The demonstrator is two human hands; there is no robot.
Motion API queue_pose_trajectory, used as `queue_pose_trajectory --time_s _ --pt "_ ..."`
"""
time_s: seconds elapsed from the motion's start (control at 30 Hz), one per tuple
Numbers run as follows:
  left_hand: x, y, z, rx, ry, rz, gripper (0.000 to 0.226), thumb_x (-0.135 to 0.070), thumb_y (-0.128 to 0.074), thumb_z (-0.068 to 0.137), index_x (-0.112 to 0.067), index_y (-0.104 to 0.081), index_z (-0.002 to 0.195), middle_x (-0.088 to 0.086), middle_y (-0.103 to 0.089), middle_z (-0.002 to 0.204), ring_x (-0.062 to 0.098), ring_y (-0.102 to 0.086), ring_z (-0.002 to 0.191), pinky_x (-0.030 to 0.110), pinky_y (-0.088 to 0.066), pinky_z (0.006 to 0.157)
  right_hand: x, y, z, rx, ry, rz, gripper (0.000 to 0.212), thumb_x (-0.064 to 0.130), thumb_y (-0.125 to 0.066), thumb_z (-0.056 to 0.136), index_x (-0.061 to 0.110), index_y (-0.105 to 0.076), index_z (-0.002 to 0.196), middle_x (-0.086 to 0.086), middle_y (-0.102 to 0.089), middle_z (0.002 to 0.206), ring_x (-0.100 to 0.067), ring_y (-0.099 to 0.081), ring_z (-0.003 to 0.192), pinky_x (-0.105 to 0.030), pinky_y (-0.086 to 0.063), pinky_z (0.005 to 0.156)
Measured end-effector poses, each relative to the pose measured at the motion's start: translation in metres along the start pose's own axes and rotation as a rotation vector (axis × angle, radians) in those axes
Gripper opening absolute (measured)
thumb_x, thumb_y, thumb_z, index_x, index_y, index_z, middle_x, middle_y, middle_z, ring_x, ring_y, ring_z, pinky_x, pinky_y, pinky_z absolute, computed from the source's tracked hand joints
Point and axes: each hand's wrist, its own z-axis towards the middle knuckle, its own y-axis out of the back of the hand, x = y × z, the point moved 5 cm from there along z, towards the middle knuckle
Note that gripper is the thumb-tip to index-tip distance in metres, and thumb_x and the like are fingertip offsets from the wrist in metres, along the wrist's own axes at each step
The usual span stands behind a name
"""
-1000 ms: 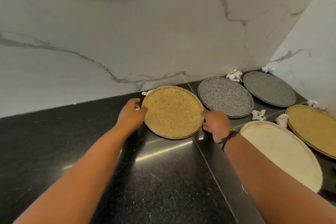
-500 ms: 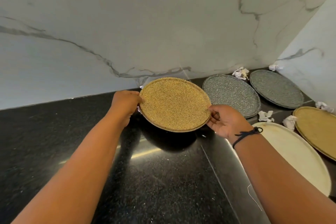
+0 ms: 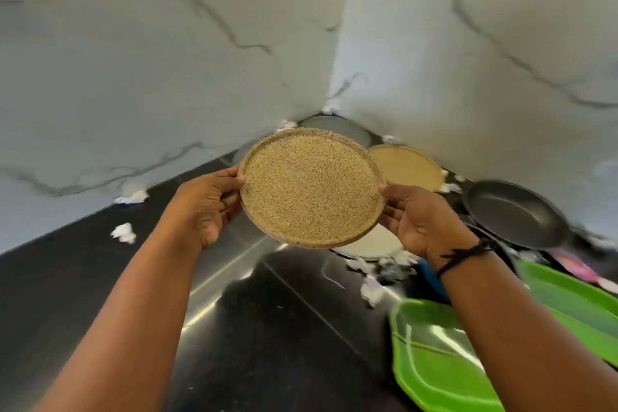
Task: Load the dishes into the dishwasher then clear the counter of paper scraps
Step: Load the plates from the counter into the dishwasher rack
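Soft daylight, glare streaks on the black counter [image 3: 234, 328], motion-blurred, warped edges.

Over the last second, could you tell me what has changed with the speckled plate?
The speckled tan plate went from lying on the black counter to lifted clear, gripped at its edges by the left hand and right hand. The other plates and paper scraps stayed on the counter.

Kitchen, black counter [image 3: 100, 278], marble backsplash [image 3: 167, 77], frying pan [image 3: 515, 214]
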Motion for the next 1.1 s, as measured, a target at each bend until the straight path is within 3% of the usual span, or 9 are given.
queue_pose_trajectory --time_s 0.13,0.23,0.5,0.7,0.8,0.97,1.1 --pt "0.028 -0.09 -0.031 0.19 0.063 0.065 0.025 -0.002 -0.06 0.087 -0.007 -0.066 0.112 0.002 -0.069 0.08 0.008 -0.062 0.061 0.015 -0.053 0.051 0.021 0.101 -0.049 -0.167 0.056 0.075 0.007 0.001 -0.059 0.089 0.002 -0.06 0.096 -0.011 -0.064 0.082 -0.018 -0.061 0.065 -0.027 -0.058 0.056" --pt "0.056 -0.157 -0.069 0.351 0.112 0.095 0.025 -0.001 -0.058 0.088 -0.008 -0.064 0.111 -0.001 -0.069 0.068 0.006 -0.062 0.052 0.015 -0.052 0.048 0.034 0.18 -0.097 -0.298 0.142 0.135 0.009 0.0 -0.061 0.086 0.0 -0.061 0.095 -0.011 -0.063 0.079 -0.016 -0.061 0.06 -0.023 -0.056 0.05" --pt "0.164 -0.32 -0.254 0.778 0.243 0.225 0.016 -0.002 -0.058 0.088 -0.008 -0.068 0.099 0.001 -0.071 0.067 0.008 -0.065 0.052 0.016 -0.054 0.049 0.011 0.397 -0.297 -0.622 0.319 0.343 0.012 0.002 -0.063 0.085 0.0 -0.062 0.097 -0.013 -0.067 0.08 -0.018 -0.064 0.061 -0.024 -0.057 0.052" --pt "0.285 -0.401 -0.44 1.054 0.427 0.344 0.015 -0.001 -0.059 0.086 -0.009 -0.067 0.096 0.002 -0.071 0.068 0.009 -0.066 0.054 0.017 -0.053 0.048 -0.051 0.536 -0.496 -0.918 0.426 0.451 0.005 -0.001 -0.06 0.087 -0.002 -0.064 0.089 -0.01 -0.072 0.067 -0.018 -0.068 0.056 -0.026 -0.058 0.053" --pt "0.343 -0.43 -0.537 1.232 0.461 0.44 0.016 -0.002 -0.058 0.088 -0.01 -0.068 0.098 0.002 -0.071 0.07 0.008 -0.066 0.056 0.016 -0.052 0.049 -0.096 0.588 -0.59 -1.089 0.419 0.522 0.012 0.0 -0.062 0.086 -0.004 -0.064 0.096 -0.011 -0.072 0.072 -0.018 -0.069 0.057 -0.026 -0.058 0.053" --pt "0.425 -0.457 -0.693 1.485 0.558 0.575 0.022 0.001 -0.064 0.084 -0.011 -0.068 0.101 0.003 -0.073 0.081 0.01 -0.069 0.066 0.021 -0.055 0.054 -0.177 0.641 -0.735 -1.37 0.422 0.646 0.016 -0.002 -0.063 0.083 -0.004 -0.066 0.098 -0.012 -0.072 0.08 -0.019 -0.069 0.061 -0.027 -0.059 0.054" --pt "0.478 -0.464 -0.797 1.756 0.542 0.702 0.026 0.003 -0.062 0.084 -0.009 -0.067 0.107 0.007 -0.073 0.089 0.011 -0.069 0.068 0.022 -0.056 0.057 -0.236 0.659 -0.812 -1.527 0.451 0.717 0.012 -0.004 -0.057 0.086 -0.001 -0.066 0.093 -0.006 -0.073 0.071 -0.014 -0.069 0.058 -0.022 -0.055 0.05"
